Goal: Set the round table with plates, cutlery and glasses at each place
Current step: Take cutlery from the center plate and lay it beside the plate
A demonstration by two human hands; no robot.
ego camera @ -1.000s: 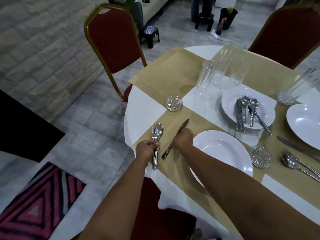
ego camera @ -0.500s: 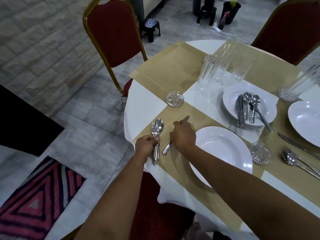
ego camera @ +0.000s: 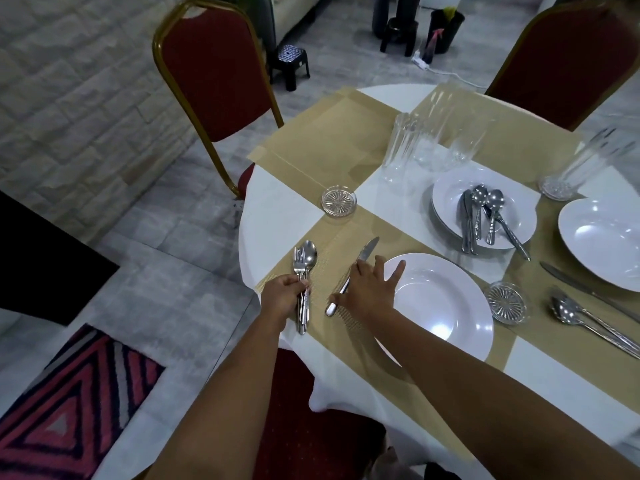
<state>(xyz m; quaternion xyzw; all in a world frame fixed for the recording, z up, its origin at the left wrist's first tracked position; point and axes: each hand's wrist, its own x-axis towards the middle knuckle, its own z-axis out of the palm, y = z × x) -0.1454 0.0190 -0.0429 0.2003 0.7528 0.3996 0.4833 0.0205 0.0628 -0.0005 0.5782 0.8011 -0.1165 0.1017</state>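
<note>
On the near tan placemat (ego camera: pixel 332 244) my left hand (ego camera: pixel 282 297) grips a fork and spoon (ego camera: pixel 304 263) by their handles, their heads lying on the mat. My right hand (ego camera: pixel 369 289) lies with fingers spread over a table knife (ego camera: pixel 365 251), whose blade points away from me. Just right of it sits a white deep plate (ego camera: pixel 446 306). Further back a stack of white plates (ego camera: pixel 450 199) carries loose cutlery (ego camera: pixel 481 216). Tall clear glasses (ego camera: pixel 401 147) stand behind it. A glass coaster (ego camera: pixel 338 201) lies at the mat's far corner.
The round table has a white cloth (ego camera: pixel 273 226). Red chairs stand at far left (ego camera: pixel 211 71), far right (ego camera: pixel 568 60) and below me (ego camera: pixel 311 427). To the right lie another plate (ego camera: pixel 602 240), a knife (ego camera: pixel 568 280), spoons (ego camera: pixel 571 313), a coaster (ego camera: pixel 506 303) and a glass (ego camera: pixel 585 164).
My right hand has opened from a fist round the knife to spread fingers lying on it, and the knife sits closer to the plate. The left hand keeps its grip on the fork and spoon.
</note>
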